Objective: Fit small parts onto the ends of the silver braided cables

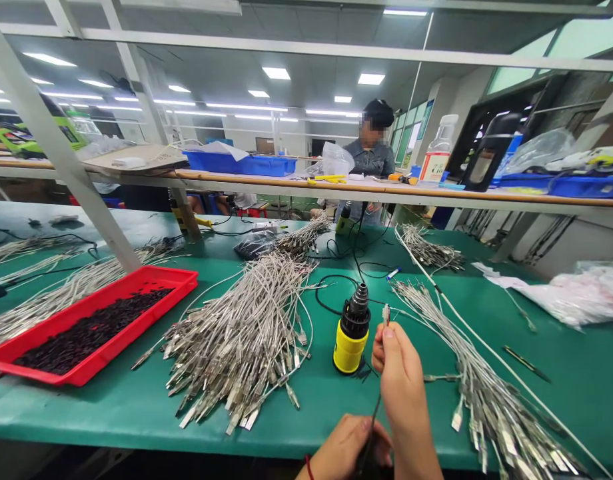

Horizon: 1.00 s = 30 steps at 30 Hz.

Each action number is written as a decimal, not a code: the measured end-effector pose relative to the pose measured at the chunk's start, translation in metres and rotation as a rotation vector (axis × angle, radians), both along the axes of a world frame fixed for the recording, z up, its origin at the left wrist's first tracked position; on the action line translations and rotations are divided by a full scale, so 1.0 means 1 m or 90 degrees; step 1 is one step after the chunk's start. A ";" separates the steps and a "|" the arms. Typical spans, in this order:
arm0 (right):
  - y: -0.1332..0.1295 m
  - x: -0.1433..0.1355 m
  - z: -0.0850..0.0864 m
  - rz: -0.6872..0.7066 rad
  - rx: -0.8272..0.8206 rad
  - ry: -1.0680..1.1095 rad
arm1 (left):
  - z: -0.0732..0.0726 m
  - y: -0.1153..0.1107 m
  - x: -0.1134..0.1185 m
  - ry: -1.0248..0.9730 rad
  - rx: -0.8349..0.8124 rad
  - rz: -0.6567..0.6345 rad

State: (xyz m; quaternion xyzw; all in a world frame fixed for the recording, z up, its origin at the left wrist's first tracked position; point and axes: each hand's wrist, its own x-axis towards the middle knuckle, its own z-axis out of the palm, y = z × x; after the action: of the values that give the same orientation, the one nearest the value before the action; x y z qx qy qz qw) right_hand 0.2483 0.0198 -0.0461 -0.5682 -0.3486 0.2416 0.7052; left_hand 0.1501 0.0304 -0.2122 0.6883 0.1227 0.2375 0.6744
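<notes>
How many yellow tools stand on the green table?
2: the near tool, left of the right hand; the far tool, before the person. A yellow item by the post is partly hidden; maybe a third.

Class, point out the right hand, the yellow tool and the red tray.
Right hand [404, 365]: head view, back of the hand.
Yellow tool [350, 343]: head view, its yellow body.
Red tray [185, 281]: head view, its right end.

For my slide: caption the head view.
Right hand holding a pale piece, left hand at a dark cable, near a yellow tool.
</notes>
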 end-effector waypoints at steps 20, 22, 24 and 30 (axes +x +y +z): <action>0.044 0.016 0.013 -0.111 -0.078 -0.135 | -0.052 0.015 0.011 0.075 0.154 -0.036; 0.046 0.017 0.011 -0.104 -0.071 -0.127 | -0.049 0.014 0.011 0.080 0.143 -0.029; 0.048 0.018 0.010 -0.102 -0.068 -0.123 | -0.048 0.013 0.010 0.091 0.132 -0.018; 0.050 0.015 0.011 -0.099 -0.072 -0.112 | -0.047 0.013 0.009 0.097 0.131 -0.004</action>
State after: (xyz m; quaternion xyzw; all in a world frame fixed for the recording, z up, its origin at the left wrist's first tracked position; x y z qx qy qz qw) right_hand 0.2637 0.0702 -0.0350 -0.6509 -0.3499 0.1550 0.6556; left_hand 0.1595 0.0430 -0.2591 0.7702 0.1464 0.1939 0.5897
